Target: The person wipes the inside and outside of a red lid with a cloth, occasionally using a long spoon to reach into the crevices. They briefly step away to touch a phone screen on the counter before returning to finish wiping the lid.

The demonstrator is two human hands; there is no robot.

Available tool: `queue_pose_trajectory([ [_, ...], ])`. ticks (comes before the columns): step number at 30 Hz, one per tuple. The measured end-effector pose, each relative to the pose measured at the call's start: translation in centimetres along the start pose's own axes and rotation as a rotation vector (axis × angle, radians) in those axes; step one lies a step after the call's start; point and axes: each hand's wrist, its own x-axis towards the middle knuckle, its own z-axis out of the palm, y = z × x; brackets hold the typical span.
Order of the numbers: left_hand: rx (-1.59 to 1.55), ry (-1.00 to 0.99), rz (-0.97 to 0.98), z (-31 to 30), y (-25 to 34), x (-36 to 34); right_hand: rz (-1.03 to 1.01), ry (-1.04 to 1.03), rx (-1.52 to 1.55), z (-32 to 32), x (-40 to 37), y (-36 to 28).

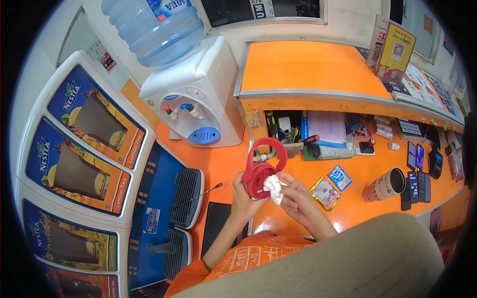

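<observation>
Counter (360, 168); red object (255, 182) in left hand (242, 202)

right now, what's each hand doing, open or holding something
Left hand: closed, holding the red looped item.
Right hand: closed, holding a crumpled white wad.

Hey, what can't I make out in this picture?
Head view, hidden: part of the red looped item, covered by the white wad in the right hand.
Head view, cut off: the upper end of the water bottle, by the top edge.
Head view, cut off: the lowest drink panel, by the bottom edge.
Head view, too small: fine print on the blue sachet.
</observation>
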Motion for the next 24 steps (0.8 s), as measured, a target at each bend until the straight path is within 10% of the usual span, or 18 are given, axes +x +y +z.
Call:
queue_pose_trajectory([
  [15, -0.196, 0.109, -0.157, 0.2, -0.6, -0.4, -0.049, -0.113, 0.077, -1.5, -1.5, -1.5],
  [24, -0.319, 0.105, -0.218, -0.1, 0.7, 0.5, -0.494, 0.106, -0.910, 1.0, -1.2, -1.7],
])
